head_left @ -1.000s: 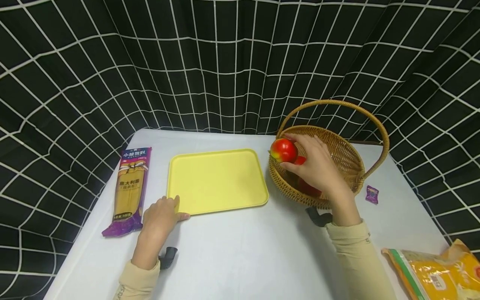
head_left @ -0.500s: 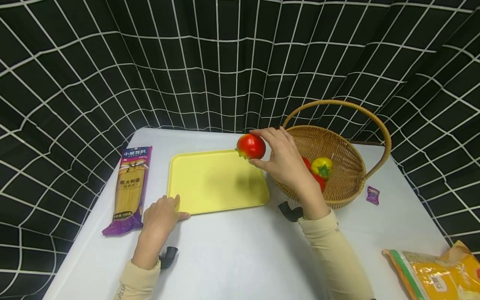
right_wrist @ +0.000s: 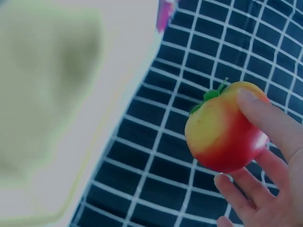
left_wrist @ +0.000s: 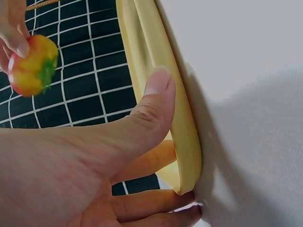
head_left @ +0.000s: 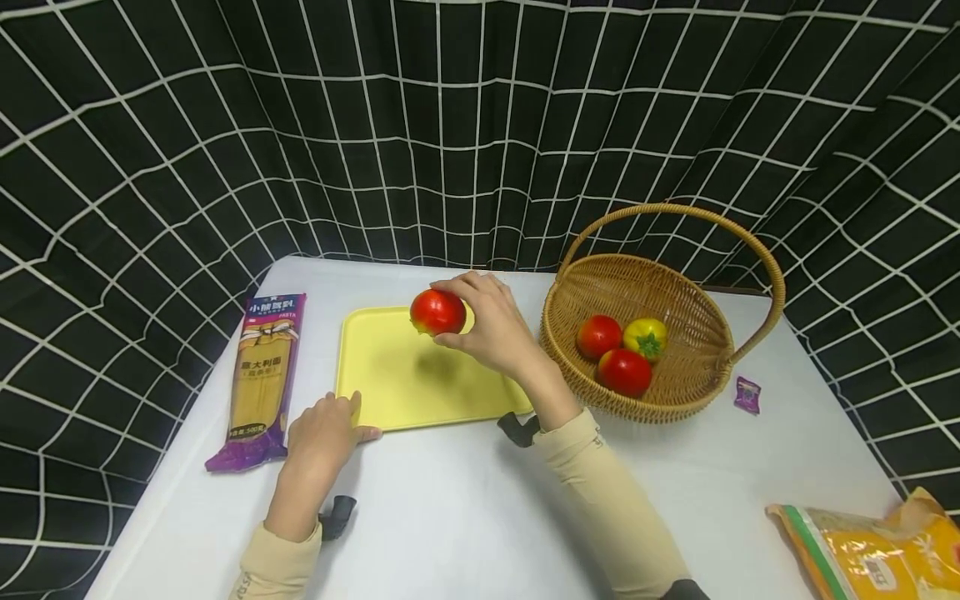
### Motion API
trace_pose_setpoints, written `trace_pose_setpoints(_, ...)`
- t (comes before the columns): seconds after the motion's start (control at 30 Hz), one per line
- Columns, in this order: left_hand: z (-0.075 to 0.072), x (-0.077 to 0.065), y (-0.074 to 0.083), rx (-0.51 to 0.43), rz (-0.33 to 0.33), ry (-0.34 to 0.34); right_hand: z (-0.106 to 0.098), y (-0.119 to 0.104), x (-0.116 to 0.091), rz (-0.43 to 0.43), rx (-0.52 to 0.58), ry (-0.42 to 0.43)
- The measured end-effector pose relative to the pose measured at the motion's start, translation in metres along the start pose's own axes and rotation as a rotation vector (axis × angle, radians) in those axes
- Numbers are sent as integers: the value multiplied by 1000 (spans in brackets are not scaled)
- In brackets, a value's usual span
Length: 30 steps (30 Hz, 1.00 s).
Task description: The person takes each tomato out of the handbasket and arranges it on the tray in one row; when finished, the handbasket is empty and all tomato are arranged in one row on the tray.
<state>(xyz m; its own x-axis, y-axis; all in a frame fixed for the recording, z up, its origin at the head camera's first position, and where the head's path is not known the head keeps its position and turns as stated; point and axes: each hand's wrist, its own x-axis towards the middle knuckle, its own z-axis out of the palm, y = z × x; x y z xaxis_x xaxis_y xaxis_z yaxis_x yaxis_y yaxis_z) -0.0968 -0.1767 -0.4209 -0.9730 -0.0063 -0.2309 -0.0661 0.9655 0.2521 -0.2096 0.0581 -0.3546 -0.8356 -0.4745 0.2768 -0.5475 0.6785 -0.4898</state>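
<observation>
Red-and-yellow fruit (head_left: pixel 437 312) with green leaves (right_wrist: pixel 211 95), yellow tray (head_left: pixel 390 375), purple-and-yellow pack (head_left: pixel 262 367) at the tray's 9 o'clock, tan basket (head_left: pixel 690 350) at 3, purple sweet (head_left: pixel 747 395), orange bag (head_left: pixel 888 546) with green stripe (head_left: pixel 812 546) at 4, white table (head_left: pixel 450 517), white-gridded black curtain (head_left: pixel 420 150) at 12, beige sleeves (head_left: pixel 622 508)

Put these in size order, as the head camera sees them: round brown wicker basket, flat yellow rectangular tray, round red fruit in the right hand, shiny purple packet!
1. Wicker basket
2. Yellow tray, partly hidden by the right hand
3. Red fruit
4. Purple packet
</observation>
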Motion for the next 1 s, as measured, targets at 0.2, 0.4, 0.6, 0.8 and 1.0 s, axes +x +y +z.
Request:
trace_pose_setpoints(0.2,1,0,-1,-6,-7,-3,30,-6,10,-12,46,-43)
trace_pose_setpoints(0.4,1,-1,-1,-5,0,5,55,-11,17,6,88,-91)
trace_pose_setpoints(0.6,2,-1,-1,0,2,14,82,-15,22,15,29,-165)
trace_pose_setpoints(0.8,2,-1,-2,-2,-4,23,104,-21,28,-6,-29,-204)
trace_pose_setpoints(1.0,2,-1,-2,2,1,39,121,-27,36,-38,-80,-208)
